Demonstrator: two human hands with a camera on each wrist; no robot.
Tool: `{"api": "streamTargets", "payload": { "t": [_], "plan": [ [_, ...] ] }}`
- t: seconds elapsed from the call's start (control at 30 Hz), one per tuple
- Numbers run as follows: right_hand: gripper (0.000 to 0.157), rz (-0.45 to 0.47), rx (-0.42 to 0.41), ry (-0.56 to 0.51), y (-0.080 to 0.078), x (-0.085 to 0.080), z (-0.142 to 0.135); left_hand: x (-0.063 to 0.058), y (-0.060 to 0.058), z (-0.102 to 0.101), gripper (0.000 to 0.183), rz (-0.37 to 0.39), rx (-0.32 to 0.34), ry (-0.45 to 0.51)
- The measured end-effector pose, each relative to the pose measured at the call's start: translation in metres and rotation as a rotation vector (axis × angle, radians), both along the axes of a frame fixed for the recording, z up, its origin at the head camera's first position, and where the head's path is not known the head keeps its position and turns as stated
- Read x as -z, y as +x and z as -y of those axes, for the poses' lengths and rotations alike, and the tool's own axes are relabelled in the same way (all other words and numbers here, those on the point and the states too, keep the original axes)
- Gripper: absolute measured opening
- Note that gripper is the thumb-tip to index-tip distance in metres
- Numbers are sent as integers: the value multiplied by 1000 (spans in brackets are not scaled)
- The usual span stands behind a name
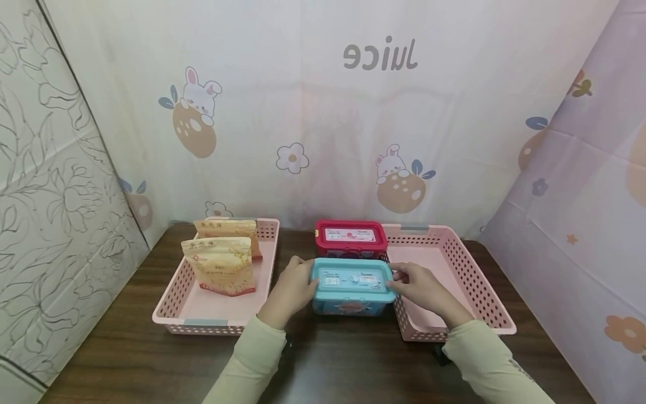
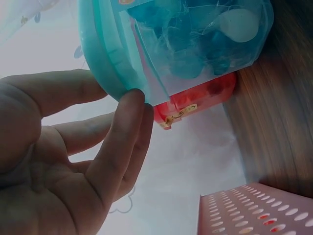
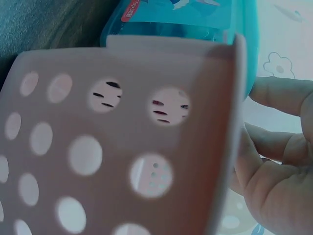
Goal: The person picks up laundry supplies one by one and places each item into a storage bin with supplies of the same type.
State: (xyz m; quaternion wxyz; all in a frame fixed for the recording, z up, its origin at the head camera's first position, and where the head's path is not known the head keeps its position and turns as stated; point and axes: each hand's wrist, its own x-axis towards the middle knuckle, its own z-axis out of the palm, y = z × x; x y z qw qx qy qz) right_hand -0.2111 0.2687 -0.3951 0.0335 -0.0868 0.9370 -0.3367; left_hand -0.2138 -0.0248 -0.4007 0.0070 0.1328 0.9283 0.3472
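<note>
A turquoise lidded plastic box (image 1: 353, 286) stands between two pink baskets, its lid on. My left hand (image 1: 292, 286) holds the left end of its lid, thumb near the front corner and fingers toward the back. In the left wrist view, the fingertips (image 2: 131, 98) meet the lid's rim. My right hand (image 1: 424, 289) grips the lid's right end, with the thumb at the edge; the right basket's wall (image 3: 117, 137) partly hides these fingers in the right wrist view. Just behind stands a similar red box (image 1: 350, 238).
The left pink basket (image 1: 169, 314) holds two upright yellow pouches, a front pouch (image 1: 224, 269) and a rear pouch (image 1: 227, 227). Beside my right hand lies the right pink basket (image 1: 484, 286). A printed curtain (image 1: 323, 112) hangs behind the brown wooden table (image 1: 353, 365).
</note>
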Motion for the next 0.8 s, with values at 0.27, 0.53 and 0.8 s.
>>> {"api": "streamTargets", "payload": {
  "t": [0.27,0.53,0.8],
  "plan": [
    [51,14,-26,-14,0,-2,6,0,3,8,50,-37,-14,-18],
    [52,14,-52,-19,-2,-2,13,-2,3,15,49,-44,-13,-51],
    [53,31,-46,-22,-2,-1,18,-3,4,21,49,-34,-14,-61]
  ]
}}
